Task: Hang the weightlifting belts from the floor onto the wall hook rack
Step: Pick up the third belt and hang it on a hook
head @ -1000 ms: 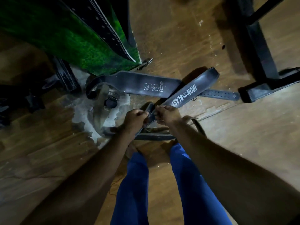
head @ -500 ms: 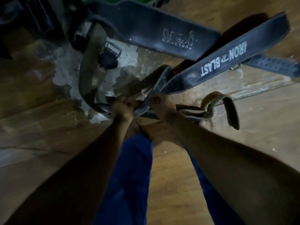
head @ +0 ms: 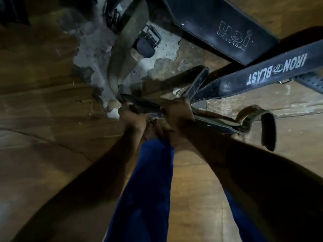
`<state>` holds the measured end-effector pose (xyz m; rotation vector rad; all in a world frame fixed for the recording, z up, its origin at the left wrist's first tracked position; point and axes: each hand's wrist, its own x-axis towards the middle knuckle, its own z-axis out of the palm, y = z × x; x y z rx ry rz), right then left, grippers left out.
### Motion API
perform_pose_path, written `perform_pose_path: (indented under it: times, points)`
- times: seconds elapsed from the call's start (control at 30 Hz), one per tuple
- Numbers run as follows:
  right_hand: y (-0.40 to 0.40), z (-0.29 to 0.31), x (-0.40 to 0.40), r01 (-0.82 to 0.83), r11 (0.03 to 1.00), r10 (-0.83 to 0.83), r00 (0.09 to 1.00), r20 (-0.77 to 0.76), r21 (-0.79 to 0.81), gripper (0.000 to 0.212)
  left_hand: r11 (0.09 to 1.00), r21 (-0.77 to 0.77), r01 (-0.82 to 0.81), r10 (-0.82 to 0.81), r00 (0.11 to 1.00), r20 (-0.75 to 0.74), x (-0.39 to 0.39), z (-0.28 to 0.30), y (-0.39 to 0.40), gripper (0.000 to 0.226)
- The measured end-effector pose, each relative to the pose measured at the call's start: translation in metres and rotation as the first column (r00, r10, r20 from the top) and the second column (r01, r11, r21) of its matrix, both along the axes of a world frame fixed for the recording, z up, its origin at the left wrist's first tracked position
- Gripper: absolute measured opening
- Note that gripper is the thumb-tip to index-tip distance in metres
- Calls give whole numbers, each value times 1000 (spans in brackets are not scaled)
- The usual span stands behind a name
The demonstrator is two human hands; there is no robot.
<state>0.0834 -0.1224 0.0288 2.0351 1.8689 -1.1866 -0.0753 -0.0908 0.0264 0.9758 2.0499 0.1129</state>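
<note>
On the worn brown wooden floor (head: pixel 43 105), the left hand (head: pixel 133 117) and right hand (head: pixel 178 113) both grip a dark leather belt strap (head: pixel 145 106); their fingers are hidden underneath. Behind, the black "UNIVERSAL" leather belt (head: pixel 218 23) is cut off at the top edge. The black "IRON BLAST" belt (head: pixel 272 70) runs off the right edge.

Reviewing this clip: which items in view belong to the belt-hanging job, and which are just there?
Job:
- Iron Blast belt
- USI Universal belt
- olive belt with buckle
- left hand and right hand, both gripping belt ends

Just there:
- wooden floor
- broken patch of floor
</note>
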Motion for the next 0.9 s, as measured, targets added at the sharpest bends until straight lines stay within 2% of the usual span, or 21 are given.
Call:
perform_pose_path:
  times: [0.07,0.13,0.17,0.23,0.27,0.33,0.4,0.43,0.53,0.57,0.63,0.67,0.7,0.8,0.83,0.9]
  points:
    - [0,8,0,70,992,-67,997,-25,106,22,992,108,-68,76,995,-71,5,11,7,45]
    - [3,26,-1,157,979,-146,985,-88,130,21,981,61,-182,185,982,-47,14,29,17,68]
    - [3,36,-1,190,975,-173,975,-141,115,21,960,-10,-279,280,959,42,18,40,22,73]
    - [7,58,0,232,972,-216,951,-220,48,23,839,-243,-487,541,794,277,22,58,32,52]
    - [9,69,2,235,971,-218,944,-249,38,27,774,-369,-514,628,695,350,23,70,38,37]
    - [9,95,4,225,974,-212,941,-263,19,42,732,-486,-478,676,595,434,25,93,47,20]
    - [11,119,10,238,971,-227,939,-259,8,55,741,-483,-467,670,565,481,30,111,54,20]
    - [13,129,13,281,960,-276,924,-264,-22,53,745,-468,-475,666,561,492,34,121,54,20]
    - [25,162,18,436,884,-468,820,-331,-169,29,732,-417,-539,678,516,523,45,156,56,9]
    - [32,175,18,513,827,-562,738,-373,-229,25,737,-398,-546,669,511,539,48,169,56,8]
    - [53,201,16,664,638,-766,497,-409,-389,28,758,-333,-561,633,513,579,54,193,52,8]
    - [65,214,18,684,553,-829,394,-397,-476,30,777,-292,-559,602,522,604,57,203,48,15]
    - [76,226,21,666,505,-860,339,-381,-549,33,802,-255,-539,562,540,627,60,217,43,26]
    - [97,263,31,604,469,-883,312,-350,-644,31,890,-193,-413,408,532,742,71,256,27,40]
    - [100,269,34,619,449,-893,298,-337,-644,28,906,-182,-383,384,559,734,73,266,23,43]
    - [99,279,42,646,461,-887,339,-312,-608,18,932,-170,-320,341,619,707,73,281,20,52]
